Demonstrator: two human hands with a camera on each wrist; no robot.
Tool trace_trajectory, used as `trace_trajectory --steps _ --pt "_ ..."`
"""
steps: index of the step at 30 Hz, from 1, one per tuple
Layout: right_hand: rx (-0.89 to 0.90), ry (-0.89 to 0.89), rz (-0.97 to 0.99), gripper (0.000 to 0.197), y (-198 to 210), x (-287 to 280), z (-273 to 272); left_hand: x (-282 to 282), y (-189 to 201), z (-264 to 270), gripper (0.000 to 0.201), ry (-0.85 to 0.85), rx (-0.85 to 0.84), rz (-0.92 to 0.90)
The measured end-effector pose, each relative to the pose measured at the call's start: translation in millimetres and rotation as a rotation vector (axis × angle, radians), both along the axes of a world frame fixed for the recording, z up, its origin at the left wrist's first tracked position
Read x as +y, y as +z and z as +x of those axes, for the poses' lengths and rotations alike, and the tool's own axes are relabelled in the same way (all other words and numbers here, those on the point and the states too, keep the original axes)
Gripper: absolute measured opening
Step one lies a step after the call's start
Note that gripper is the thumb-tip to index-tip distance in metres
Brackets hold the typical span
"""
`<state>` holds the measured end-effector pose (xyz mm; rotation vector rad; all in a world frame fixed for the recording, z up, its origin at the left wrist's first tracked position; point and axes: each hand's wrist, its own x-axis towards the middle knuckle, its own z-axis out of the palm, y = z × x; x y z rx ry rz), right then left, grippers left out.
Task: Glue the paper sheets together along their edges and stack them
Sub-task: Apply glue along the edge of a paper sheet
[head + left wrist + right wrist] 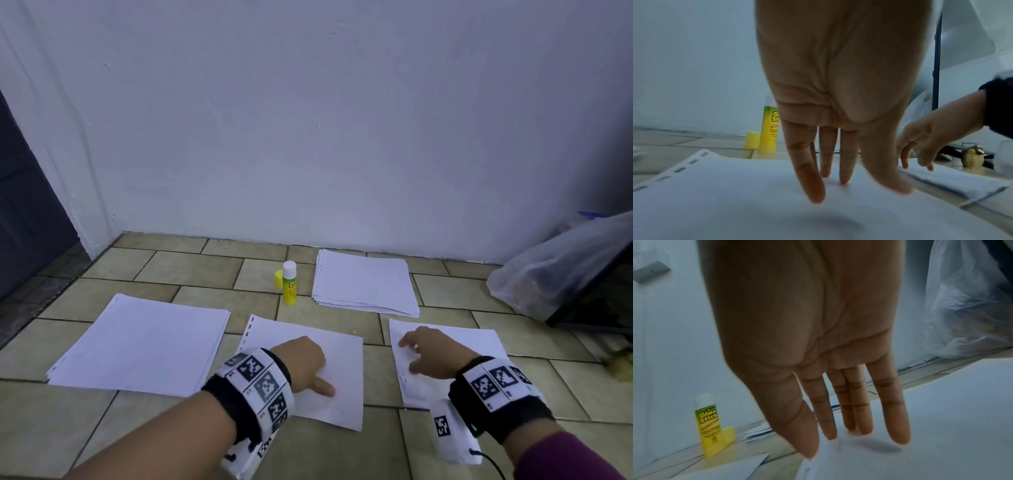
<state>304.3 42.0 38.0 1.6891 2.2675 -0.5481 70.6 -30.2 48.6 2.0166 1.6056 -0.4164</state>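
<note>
On a tiled floor [191, 267], the left hand [301, 359] rests with straight fingers on a single white paper sheet [342, 404]. The right hand [431, 353], fingers extended, touches another white sheet [479, 342]. An uncapped yellow glue stick [289, 282] stands beyond them, beside a white paper stack [364, 282].

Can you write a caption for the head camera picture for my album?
Two hands press paper sheets on the floor near a glue stick.

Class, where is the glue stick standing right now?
In the head view the glue stick stands upright on the tiled floor beyond both hands, its yellow cap just left, the far paper stack to its right.
</note>
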Motion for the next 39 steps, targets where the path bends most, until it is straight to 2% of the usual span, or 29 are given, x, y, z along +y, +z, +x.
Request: trace_trajectory --steps 2,7,10,12,15,18,22,24,25,27,29,32,36,39 --pt "-0.010 0.008 0.004 0.045 -1 1 1 1 -6 -9 0.060 -0.057 0.005 0.046" --pt "-0.062 0.043 0.029 0.026 -2 5 -3 1 -18 -25 0.068 -0.120 0.008 0.180" --pt "-0.153 0.070 0.063 0.030 0 8 -12 3 -22 -35 0.070 -0.097 -0.046 0.149" --pt "-0.134 0.047 0.157 0.029 4 11 -21 3 -23 -42 0.075 -0.110 -0.049 0.098" --pt "0.120 -0.002 0.269 0.018 13 14 -50 4 -20 -48 0.083 -0.191 0.011 0.008" --pt "0.436 -0.013 0.216 0.008 16 22 -93 6 -20 -47 0.089 -0.232 0.069 -0.009" --pt "0.581 -0.061 0.118 0.052 5 39 -151 8 -24 -46 0.090 -0.241 0.101 -0.022" --pt "0.589 -0.080 0.105 0.066 -1 46 -173 8 -27 -48 0.086 -0.248 0.105 -0.027" --pt "0.579 -0.078 0.100 0.068 -5 49 -181 8 -28 -48 0.085 -0.251 0.110 -0.026" --pt "0.552 -0.065 0.124 0.056 -9 53 -191 8 -30 -48 0.085 -0.248 0.110 -0.023" --pt "0.522 -0.045 0.161 0.041 -9 53 -193 8 -28 -48 0.086 -0.242 0.096 -0.021" --pt "0.556 -0.027 0.138 0.037 -1 54 -183 9 -23 -49 0.086 -0.237 0.082 -0.019" --pt "0.650 -0.066 -0.098 0.026 33 53 -144 15 -19 -49 0.092 -0.250 0.099 0.013" --pt "0.608 -0.065 -0.103 0.020 54 51 -107 22 -20 -43 0.093 -0.240 0.118 0.078"
